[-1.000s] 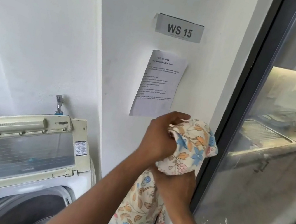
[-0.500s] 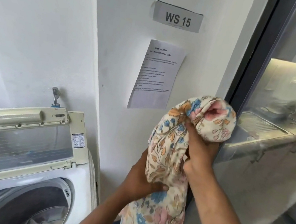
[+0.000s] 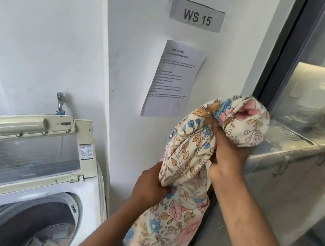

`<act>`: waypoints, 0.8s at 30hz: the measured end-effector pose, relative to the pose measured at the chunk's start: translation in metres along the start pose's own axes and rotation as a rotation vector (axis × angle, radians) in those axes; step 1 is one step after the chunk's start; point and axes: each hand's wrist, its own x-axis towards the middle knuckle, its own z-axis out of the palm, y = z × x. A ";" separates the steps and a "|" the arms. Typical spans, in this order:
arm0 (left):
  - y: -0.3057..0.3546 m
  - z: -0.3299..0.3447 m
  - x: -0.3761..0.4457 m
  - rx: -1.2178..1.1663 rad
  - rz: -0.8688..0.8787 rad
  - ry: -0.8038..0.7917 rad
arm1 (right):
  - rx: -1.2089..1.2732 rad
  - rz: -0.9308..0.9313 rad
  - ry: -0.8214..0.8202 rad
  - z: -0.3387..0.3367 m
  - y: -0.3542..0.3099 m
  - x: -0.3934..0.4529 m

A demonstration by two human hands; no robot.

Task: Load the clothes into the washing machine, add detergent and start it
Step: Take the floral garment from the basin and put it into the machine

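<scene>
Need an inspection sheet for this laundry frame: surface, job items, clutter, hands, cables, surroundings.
Surface: white top-loading washing machine, lid raised, some laundry in the drum.
Job's things: cream floral-print cloth held up right of the machine; no detergent seen.
Clutter: nothing seen.
Grippers: left hand grips the cloth's middle; right hand grips near its top.
Cables: nothing seen.
Surroundings: grey "WS 15" wall sign, printed paper sheet, metal tap, glass door.

A second ago the left hand (image 3: 152, 187) gripped the top of the floral cloth (image 3: 188, 169) above the right hand (image 3: 226, 158). Now the right hand grips the bunched top, and the left hand holds a lower fold, nearer the washing machine (image 3: 24, 196).
</scene>
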 end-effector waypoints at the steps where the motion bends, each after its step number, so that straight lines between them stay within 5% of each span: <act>1: -0.002 0.001 0.000 -0.022 0.002 -0.003 | 0.016 0.051 -0.007 -0.003 0.004 0.002; 7: 0.008 -0.006 0.004 -0.247 -0.044 0.138 | 0.095 0.283 -0.073 -0.028 0.026 0.009; 15: 0.038 -0.038 0.027 -0.534 0.002 0.272 | -0.382 0.657 0.044 -0.087 0.064 -0.019; 17: 0.046 -0.045 0.035 -0.537 0.003 0.307 | -0.594 0.525 0.080 -0.098 0.078 -0.024; 19: 0.055 -0.053 0.042 -0.525 -0.003 0.334 | -0.879 0.198 0.104 -0.107 0.089 -0.022; 24: 0.092 -0.049 0.042 -0.371 0.102 0.327 | -1.003 -0.245 -0.412 -0.086 0.102 -0.034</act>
